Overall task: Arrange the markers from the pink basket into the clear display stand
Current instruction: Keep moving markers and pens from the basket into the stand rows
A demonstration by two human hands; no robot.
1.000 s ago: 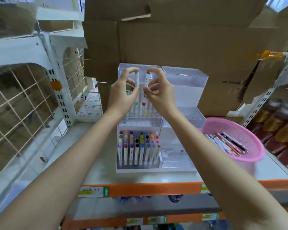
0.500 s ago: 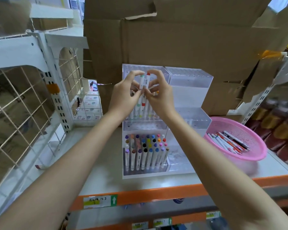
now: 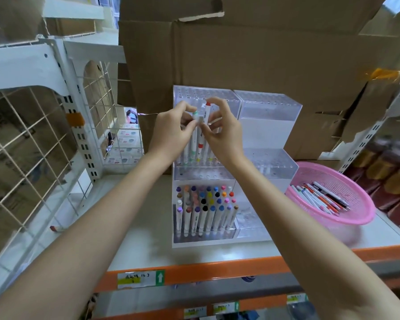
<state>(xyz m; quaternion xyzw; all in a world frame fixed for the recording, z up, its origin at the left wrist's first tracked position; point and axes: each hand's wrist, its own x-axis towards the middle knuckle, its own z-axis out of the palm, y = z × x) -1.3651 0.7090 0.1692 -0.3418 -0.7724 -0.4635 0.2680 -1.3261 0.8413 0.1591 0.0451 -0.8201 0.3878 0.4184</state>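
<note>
Bright even light, soft, edges bowed

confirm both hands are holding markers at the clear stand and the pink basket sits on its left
No: the head view shows the pink basket on the right of the clear stand, not its left. The left hand and right hand do hold markers there.

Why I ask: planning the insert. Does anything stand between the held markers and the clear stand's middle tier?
Nothing visible: left hand and right hand hold the green-capped marker and red-capped marker over the middle tier, beside standing markers.
</note>
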